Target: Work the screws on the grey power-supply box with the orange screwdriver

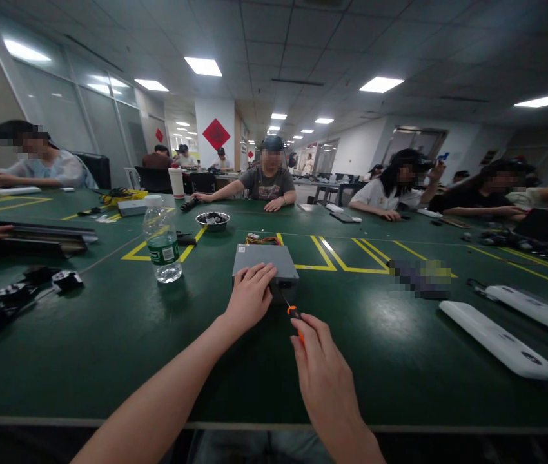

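Green counter: a grey metal box lies flat near the middle, well in from the near edge, straight ahead of both hands, long axis parallel to that edge. Left hand rests spread on the box's near left corner, touching it. Right hand, nearer the edge, grips an orange-handled screwdriver, tip aimed at the box's near face.

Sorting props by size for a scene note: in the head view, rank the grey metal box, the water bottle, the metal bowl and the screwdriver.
Grey metal box
Water bottle, though it stands at similar range
Metal bowl, farther off, so unsure
Screwdriver, mostly hidden
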Tool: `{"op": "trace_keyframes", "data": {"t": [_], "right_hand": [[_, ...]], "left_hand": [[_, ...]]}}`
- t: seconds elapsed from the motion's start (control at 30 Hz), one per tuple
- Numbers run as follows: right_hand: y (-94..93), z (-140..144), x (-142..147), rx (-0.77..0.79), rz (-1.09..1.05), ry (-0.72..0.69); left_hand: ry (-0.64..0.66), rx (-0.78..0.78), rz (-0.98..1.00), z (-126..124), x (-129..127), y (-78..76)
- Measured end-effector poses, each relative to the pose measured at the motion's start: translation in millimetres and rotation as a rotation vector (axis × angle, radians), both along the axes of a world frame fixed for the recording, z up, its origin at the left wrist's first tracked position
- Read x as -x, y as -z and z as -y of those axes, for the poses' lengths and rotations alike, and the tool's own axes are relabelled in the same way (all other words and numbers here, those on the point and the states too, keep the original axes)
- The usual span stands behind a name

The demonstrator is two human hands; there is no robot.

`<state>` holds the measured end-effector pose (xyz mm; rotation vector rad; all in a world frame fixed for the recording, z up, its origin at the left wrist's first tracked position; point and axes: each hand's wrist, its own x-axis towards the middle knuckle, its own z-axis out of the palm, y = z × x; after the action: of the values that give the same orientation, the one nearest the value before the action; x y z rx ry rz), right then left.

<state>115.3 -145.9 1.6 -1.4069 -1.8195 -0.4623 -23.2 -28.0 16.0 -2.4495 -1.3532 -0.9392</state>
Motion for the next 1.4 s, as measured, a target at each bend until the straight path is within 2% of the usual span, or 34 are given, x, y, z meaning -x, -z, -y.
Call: {"op": "trace_keyframes", "data": {"t": [0.17, 0.37, 0.63, 0.8, 0.9, 1.07, 1.27, 1.4], "right_hand": [[-0.4, 3.2, 7.7, 0.029, 0.093, -0.028], [-6.9, 2.6, 2.3, 0.117, 0.077, 0.102], [-8.2, 3.9, 7.5, 0.05, 0.135, -0.042], [-8.7, 0.4, -0.2, 0.109, -0.019, 0.052], [-8.2, 2.9, -0.9, 0.139, -0.037, -0.016], [-6.5, 2.9, 6.6, 0.052, 0.012, -0.111], [-6.3, -0.7, -2.9, 0.117, -0.076, -0.03], [-5.8, 3.0, -1.0, 0.114, -0.031, -0.103]], "left_hand": [[-0.016, -0.028, 0.026, -2.0, -2.5, 2.1], [-0.02, -0.057, 0.061, -5.4, -4.8, 6.5], [-0.045, -0.078, 0.084, -8.2, -7.6, 10.4], [-0.048, -0.082, 0.084, -8.6, -8.4, 9.8], [-0.052, -0.078, 0.088, -8.0, -9.0, 9.0], [-0.053, -0.08, 0.081, -6.7, -9.4, 7.5], [-0.057, -0.083, 0.082, -7.3, -9.5, 8.1], [-0.055, -0.091, 0.089, -6.7, -10.0, 7.8]]}}
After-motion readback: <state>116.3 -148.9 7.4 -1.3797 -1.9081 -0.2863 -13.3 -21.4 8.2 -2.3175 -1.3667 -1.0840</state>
